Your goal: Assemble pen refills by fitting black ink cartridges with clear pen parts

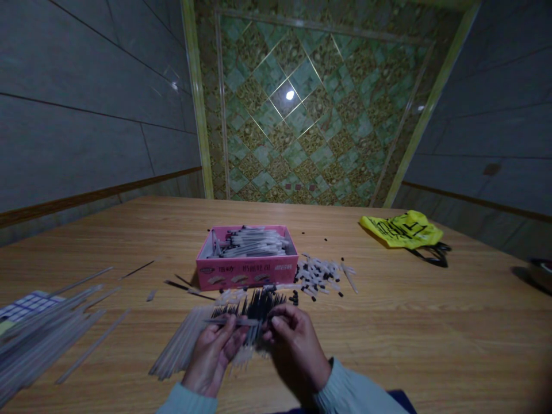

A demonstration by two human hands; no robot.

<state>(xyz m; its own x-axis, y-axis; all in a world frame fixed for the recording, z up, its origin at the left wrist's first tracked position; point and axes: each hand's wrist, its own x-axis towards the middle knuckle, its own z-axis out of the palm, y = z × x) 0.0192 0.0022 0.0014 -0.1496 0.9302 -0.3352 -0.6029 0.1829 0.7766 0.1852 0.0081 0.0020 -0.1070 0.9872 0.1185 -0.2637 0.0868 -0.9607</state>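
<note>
My left hand (pixel 213 352) is closed on a slim translucent pen barrel (pixel 245 322), held almost level and pointing toward the right. Close beside its right end, my right hand (pixel 299 338) has thumb and fingertips pinched together; whatever is between them is too small and dark to make out. Beneath and behind the hands lies a bunch of thin black-ended sticks (pixel 261 305) that look like pen refills, partly covered by the fingers. Clear tubes (pixel 181 345) are fanned out left of my left hand. Just beyond stands an open pink box (pixel 246 273) with many pens (pixel 256 241) inside.
Small white and black caps (pixel 319 275) are scattered right of the box. A large pile of clear tubes (pixel 47 339) lies at left by a blue checked cloth (pixel 30 305). A yellow bag (pixel 403 229) rests at the back right, with a dark round object (pixel 541 273) at the right edge.
</note>
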